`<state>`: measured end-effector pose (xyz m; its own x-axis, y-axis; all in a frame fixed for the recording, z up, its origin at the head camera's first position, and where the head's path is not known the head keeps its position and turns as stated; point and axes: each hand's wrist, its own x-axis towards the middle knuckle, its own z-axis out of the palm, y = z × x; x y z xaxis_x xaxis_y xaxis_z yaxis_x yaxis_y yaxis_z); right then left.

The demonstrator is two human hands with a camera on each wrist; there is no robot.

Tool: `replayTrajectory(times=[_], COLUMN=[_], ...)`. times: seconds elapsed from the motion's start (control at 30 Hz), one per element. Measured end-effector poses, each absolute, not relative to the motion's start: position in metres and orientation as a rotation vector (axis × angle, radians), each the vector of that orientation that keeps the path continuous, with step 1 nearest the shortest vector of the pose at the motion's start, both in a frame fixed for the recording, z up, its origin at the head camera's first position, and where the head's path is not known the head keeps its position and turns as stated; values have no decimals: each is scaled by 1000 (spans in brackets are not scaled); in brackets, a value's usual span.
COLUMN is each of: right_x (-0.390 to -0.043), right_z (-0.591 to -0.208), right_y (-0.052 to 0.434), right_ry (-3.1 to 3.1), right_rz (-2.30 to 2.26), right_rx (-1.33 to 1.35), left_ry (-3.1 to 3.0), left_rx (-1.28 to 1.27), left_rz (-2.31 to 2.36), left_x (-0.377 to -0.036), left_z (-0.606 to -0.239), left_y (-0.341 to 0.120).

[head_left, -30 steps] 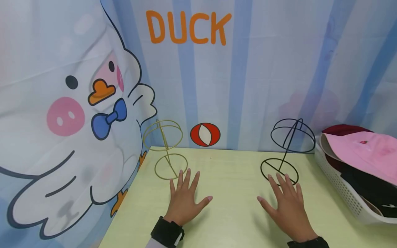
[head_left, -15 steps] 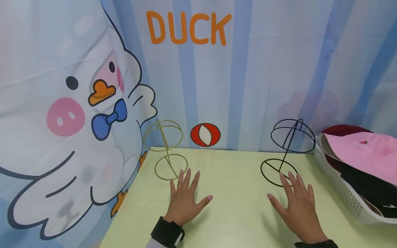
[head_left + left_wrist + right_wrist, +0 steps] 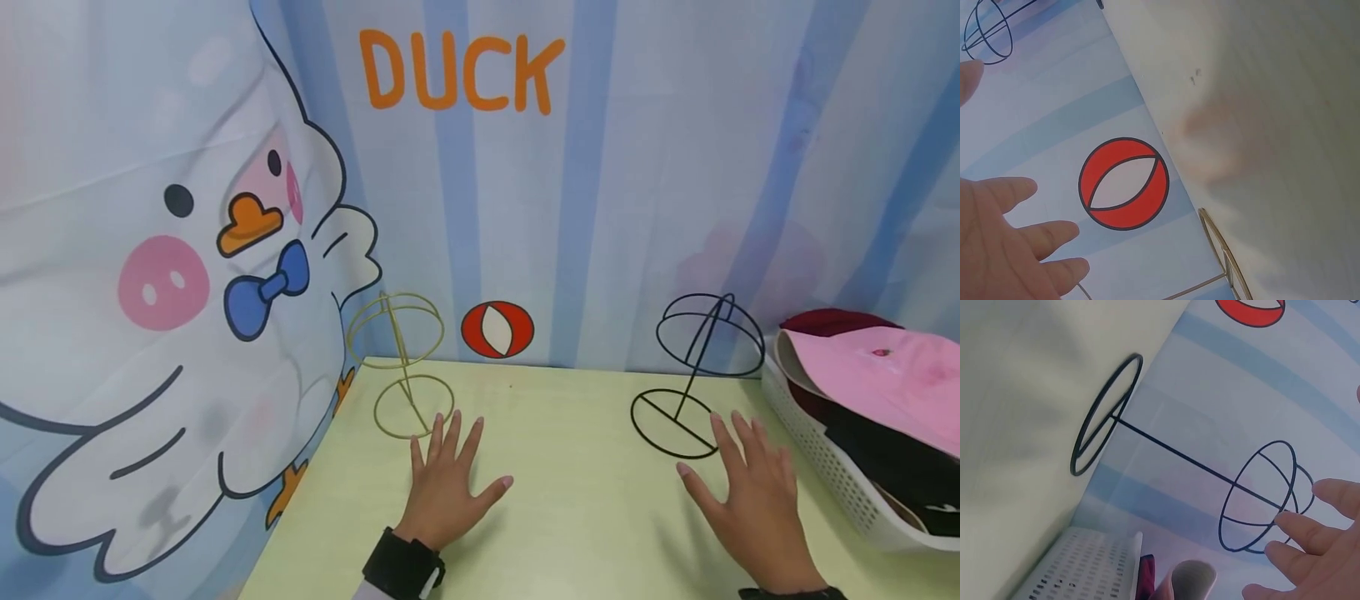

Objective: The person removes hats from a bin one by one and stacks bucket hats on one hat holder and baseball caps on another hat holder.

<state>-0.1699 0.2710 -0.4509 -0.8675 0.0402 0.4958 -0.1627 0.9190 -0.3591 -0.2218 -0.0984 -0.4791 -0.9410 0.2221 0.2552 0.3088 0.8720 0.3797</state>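
Observation:
My left hand (image 3: 448,487) is spread over the table, palm down, its fingertips overlapping the round base of a gold wire hat stand (image 3: 405,362) in the head view. Nothing is in its grasp. To the right, my right hand (image 3: 753,500) hovers with fingers extended and holds nothing. It lies between a black wire hat stand (image 3: 688,392) and a white perforated basket (image 3: 832,467). Both stands are bare, each with a ring base and a domed wire top. The right wrist view shows the black stand (image 3: 1175,453) whole, with fingertips overlapping its dome there.
The basket holds several hats: a pink one (image 3: 892,375) on top, a dark red one (image 3: 836,321) behind and black fabric (image 3: 877,467) below. A printed duck curtain (image 3: 517,208) hangs along the back and left of the pale table (image 3: 555,467).
My right hand has moved right, away from the black stand's base and toward the basket. The left hand stays in place. The head view has shifted very slightly.

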Motion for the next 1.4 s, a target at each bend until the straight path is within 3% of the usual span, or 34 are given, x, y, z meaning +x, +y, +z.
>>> replayTrajectory(times=[0.93, 1.4], right_x=[-176, -181], right_z=[-424, -419], right_y=[336, 361], right_ry=[-2536, -2535], right_rz=[395, 251], right_rx=[-37, -223], left_ry=[-2840, -2835], left_rx=[-402, -420], left_rz=[-578, -599], left_x=[-221, -220], left_z=[-480, -483], left_y=[-97, -96])
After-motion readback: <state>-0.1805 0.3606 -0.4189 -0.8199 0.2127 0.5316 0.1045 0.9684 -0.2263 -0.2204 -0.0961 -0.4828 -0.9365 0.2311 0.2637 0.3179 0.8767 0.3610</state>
